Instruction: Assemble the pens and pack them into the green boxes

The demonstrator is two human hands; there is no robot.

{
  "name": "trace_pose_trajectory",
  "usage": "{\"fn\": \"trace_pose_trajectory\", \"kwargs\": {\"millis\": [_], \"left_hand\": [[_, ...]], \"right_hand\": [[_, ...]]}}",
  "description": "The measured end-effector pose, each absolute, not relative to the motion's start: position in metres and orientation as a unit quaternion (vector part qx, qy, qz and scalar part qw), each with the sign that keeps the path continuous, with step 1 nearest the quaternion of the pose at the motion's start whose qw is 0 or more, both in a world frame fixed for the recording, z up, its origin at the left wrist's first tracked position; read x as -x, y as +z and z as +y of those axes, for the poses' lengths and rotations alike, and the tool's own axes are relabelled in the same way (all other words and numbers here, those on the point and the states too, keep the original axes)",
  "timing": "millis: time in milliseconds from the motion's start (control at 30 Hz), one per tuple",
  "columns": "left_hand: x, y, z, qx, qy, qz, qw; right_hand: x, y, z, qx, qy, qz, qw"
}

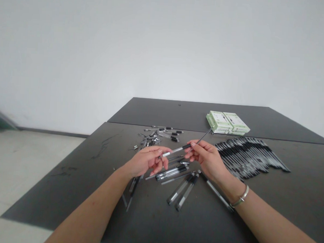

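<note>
Head view: left hand and right hand pinch a clear black-tipped pen.
A slip could drop it onto loose pens at six o'clock.

The left hand and right hand both pinch a clear gel pen in their fingers, above a dark surface. Its thin black end angles up toward stacked green-and-white boxes. Loose pens lie scattered beyond the left hand, and more pens lie just below both hands. A dense, fanned row of black-capped pens lies beside the right hand, whose wrist wears a silver bangle.
</note>
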State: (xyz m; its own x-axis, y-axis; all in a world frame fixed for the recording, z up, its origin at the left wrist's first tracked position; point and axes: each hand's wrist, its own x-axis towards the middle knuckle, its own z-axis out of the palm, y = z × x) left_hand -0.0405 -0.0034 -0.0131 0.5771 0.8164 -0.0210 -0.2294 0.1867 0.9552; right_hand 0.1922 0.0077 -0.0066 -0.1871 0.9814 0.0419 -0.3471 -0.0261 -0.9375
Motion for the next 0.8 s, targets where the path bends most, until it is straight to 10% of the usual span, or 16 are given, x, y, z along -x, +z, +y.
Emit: {"fn": "trace_pose_trajectory", "kwargs": {"millis": [800], "left_hand": [[0.04,-0.017,-0.006,-0.641,0.283,0.318,0.639]], "right_hand": [[-0.181,0.007,-0.008,0.281,0.628,-0.473,0.551]]}}
